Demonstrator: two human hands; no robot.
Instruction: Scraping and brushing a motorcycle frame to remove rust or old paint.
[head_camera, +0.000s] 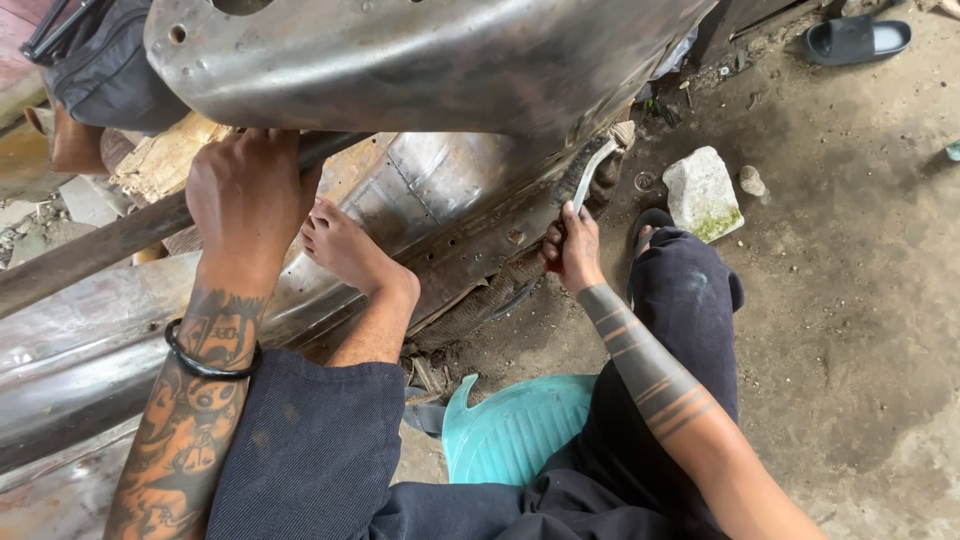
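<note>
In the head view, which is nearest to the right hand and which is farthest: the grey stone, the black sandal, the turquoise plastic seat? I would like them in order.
Measured from the right hand, which grips a metal tool:
1. Grey stone, on the ground just to its right.
2. Turquoise plastic seat, below it, under the person's legs.
3. Black sandal, far off at the upper right corner.
</note>
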